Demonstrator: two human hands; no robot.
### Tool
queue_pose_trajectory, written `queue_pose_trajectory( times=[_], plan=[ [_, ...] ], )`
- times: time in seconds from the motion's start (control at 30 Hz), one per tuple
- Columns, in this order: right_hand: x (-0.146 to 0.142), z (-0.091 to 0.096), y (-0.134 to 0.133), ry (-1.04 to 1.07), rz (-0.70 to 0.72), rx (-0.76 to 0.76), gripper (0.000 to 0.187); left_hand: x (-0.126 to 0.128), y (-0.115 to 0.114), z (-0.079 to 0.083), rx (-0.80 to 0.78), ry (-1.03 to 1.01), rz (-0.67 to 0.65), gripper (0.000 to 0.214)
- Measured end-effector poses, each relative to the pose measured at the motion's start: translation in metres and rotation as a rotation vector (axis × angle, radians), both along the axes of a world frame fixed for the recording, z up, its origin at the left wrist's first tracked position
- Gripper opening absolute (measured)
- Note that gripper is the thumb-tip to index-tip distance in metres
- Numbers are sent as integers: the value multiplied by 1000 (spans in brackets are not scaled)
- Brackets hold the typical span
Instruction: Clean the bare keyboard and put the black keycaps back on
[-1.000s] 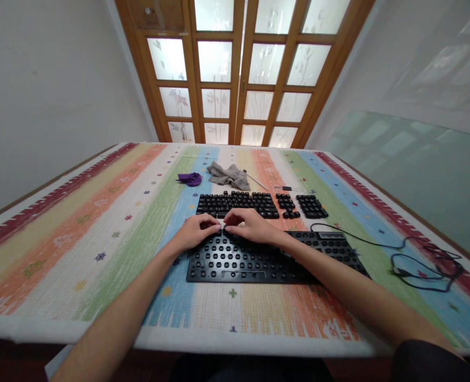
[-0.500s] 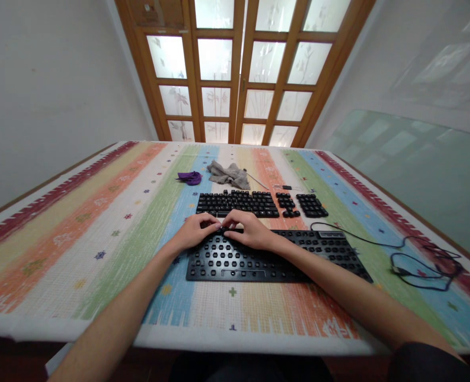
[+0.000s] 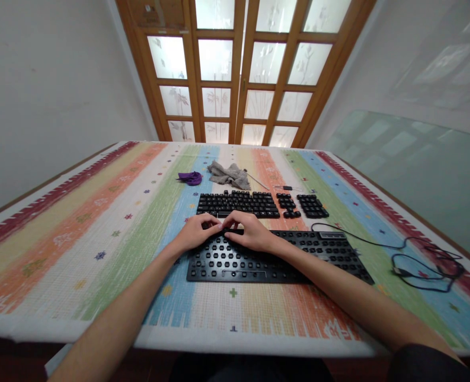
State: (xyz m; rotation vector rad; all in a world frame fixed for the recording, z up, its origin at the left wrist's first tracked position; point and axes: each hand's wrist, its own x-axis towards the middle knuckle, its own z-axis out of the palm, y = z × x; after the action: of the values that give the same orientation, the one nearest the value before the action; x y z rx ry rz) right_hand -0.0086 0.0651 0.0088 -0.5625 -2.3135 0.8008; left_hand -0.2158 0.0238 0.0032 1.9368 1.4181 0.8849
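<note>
A black keyboard frame point(image 3: 274, 260) with its keycaps taken off lies on the striped cloth in front of me. Just behind it, the removed keycaps point(image 3: 238, 203) sit laid out in keyboard order, in three groups. My left hand point(image 3: 196, 232) and my right hand point(image 3: 252, 231) meet at the frame's far left corner. Both have their fingers curled down and their fingertips pressed together over the top row. Whatever is between the fingertips is hidden.
A grey rag point(image 3: 229, 174) and a purple object point(image 3: 190, 178) lie beyond the keycaps, with a thin rod point(image 3: 257, 181) and a small tool point(image 3: 287, 188) beside them. The keyboard's black cable point(image 3: 421, 261) loops at the right. The table point(image 3: 59, 228) ends at wooden glazed doors point(image 3: 240, 69).
My right hand has shifted slightly left and down onto the frame's top row, closing up against my left hand. Nothing else has moved.
</note>
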Motion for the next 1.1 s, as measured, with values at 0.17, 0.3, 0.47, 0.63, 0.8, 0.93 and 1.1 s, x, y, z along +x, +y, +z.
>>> queue_pose_trajectory(
  times=[0.17, 0.3, 0.47, 0.63, 0.8, 0.93, 1.1],
  plan=[
    [0, -2, 0, -11, -30, -36, 14, 2, 0, 0, -1, 1, 20, 30],
    [0, -1, 0, -7, -37, -40, 13, 2, -1, 1, -5, -12, 24, 29],
    [0, 1, 0, -11, -41, -50, 12, 3, -1, 2, -22, -24, 27, 30],
    [0, 1, 1, -6, -39, -68, 13, 2, -1, 2, -31, -25, 26, 29],
    [-1, -1, 0, -8, -43, -65, 12, 2, -1, 3, -40, -12, 23, 31],
    [-1, -2, 0, -3, -37, -42, 12, 2, -1, 4, -44, -16, 20, 31],
    [-1, -2, -1, -24, -64, 45, 13, 4, -2, 5, -30, -15, 17, 30]
  ],
)
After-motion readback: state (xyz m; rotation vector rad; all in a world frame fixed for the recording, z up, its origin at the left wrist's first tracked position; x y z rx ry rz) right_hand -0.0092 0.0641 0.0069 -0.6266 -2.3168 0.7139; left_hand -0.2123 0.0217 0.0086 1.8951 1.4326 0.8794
